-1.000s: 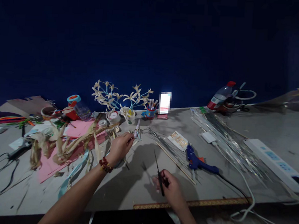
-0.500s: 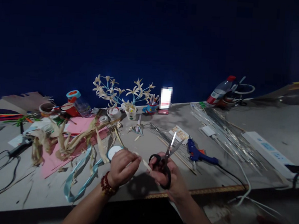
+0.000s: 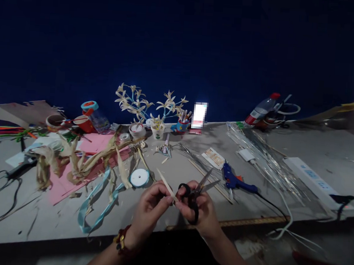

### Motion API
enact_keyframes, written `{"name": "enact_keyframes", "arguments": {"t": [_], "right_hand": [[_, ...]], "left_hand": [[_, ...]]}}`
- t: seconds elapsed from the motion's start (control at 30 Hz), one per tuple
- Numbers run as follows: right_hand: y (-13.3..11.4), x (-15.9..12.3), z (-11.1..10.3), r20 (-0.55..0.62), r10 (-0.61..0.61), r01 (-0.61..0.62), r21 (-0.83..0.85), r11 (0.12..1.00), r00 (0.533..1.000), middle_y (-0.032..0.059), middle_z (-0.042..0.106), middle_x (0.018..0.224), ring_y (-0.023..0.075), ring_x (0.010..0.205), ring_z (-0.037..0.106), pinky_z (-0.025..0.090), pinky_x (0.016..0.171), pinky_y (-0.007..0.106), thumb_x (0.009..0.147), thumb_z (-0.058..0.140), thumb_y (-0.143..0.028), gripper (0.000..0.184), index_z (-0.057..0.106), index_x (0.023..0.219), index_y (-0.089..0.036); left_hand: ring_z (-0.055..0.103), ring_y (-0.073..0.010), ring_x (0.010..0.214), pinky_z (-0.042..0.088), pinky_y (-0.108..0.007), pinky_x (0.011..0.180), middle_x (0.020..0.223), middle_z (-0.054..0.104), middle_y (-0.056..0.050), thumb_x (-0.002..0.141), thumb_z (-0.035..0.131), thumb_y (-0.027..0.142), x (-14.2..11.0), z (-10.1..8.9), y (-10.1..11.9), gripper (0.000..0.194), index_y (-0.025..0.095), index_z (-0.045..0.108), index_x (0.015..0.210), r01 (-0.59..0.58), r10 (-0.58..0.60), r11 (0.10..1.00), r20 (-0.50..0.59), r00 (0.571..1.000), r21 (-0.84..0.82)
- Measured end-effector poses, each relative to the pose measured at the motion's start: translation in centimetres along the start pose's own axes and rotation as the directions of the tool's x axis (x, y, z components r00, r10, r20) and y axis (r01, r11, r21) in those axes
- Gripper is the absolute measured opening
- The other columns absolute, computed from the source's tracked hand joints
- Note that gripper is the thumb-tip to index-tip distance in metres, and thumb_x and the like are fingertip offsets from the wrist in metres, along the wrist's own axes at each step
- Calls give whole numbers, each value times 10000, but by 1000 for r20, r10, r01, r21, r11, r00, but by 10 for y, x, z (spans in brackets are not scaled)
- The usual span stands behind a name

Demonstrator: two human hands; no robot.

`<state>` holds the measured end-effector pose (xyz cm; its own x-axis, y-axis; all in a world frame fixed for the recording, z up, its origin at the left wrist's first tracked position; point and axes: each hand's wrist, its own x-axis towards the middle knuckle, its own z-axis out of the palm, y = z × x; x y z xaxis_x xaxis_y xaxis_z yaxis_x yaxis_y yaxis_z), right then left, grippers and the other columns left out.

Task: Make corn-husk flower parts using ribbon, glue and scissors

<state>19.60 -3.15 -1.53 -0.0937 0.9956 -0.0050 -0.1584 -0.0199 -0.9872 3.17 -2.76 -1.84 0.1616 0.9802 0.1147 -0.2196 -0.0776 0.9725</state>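
Behind everything stands a dark blue wall (image 3: 182, 45), and below it spreads a grey table (image 3: 51, 228). On the table's right side lie a long bundle of shiny strands (image 3: 265, 158) and, beside it, a white power strip (image 3: 314, 181). On the left side, dried husks (image 3: 79, 166) sprawl over pink paper (image 3: 58, 187). Near the wall, pale flowers (image 3: 131, 101) on blue stems rise around a white cup (image 3: 158, 133); a blue pen cup (image 3: 181, 127) and a lit screen, its picture blurred out, stand to the right of them. A clear bottle (image 3: 262, 109) with a red cap leans farther right.

At the front edge, the left hand (image 3: 151, 207), with a beaded bracelet (image 3: 121, 239) at its wrist, has its thumb and forefinger pinched on a narrow pale strip (image 3: 165, 181). The right hand (image 3: 204, 214) has its fingers curled round the black handles of the scissors (image 3: 205, 180), whose blades stand apart and point up and away from the person. Its thumb and fingertip are at the strip's lower end; whether they grip it, I cannot tell. The strip slants up to the left between the hands, above the table. A blue glue gun (image 3: 238, 183) lies right of the scissors, and a round ribbon spool (image 3: 140, 178) lies near the left hand.
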Motion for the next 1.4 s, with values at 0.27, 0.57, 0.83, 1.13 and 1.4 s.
{"name": "enact_keyframes", "arguments": {"t": [0.27,0.57,0.83,1.13,1.4], "right_hand": [[5,-4,-12,108,77,-78,0,997,991,21,662,795,155,652,582,506,621,268,699,843,-501,425,586,884,-218],[24,-31,-20,312,337,-296,-171,940,889,-10,553,757,139,638,507,448,610,247,655,778,-703,585,513,846,-218],[29,-22,-14,369,269,-245,-112,963,890,-29,525,725,114,625,448,370,587,228,676,756,-735,613,510,837,-197],[25,-20,-12,323,311,-281,-137,950,894,-47,523,656,95,543,475,357,526,218,678,770,-711,591,478,754,-204],[20,-19,-14,291,307,-266,-172,948,906,-62,504,566,88,486,447,328,479,214,637,715,-813,660,450,718,-215]], "left_hand": [[537,-114,687,436,-221,695,728,602,7,814,766,268,3,-2,7,181,167,636,737,152,-190,947,-114,975,-282],[574,-107,661,470,-221,687,703,642,1,766,800,276,13,3,15,200,149,651,729,199,-305,856,-157,939,-476],[573,-112,673,459,-227,700,711,643,11,785,788,262,14,3,12,176,163,649,740,164,-255,894,-174,951,-416],[577,-117,669,448,-233,697,697,647,15,804,783,276,11,3,11,186,167,648,737,149,-219,930,-179,959,-336],[582,-124,728,452,-238,737,748,651,11,876,726,274,11,0,4,143,181,642,807,100,-141,964,-151,978,-247]]}}
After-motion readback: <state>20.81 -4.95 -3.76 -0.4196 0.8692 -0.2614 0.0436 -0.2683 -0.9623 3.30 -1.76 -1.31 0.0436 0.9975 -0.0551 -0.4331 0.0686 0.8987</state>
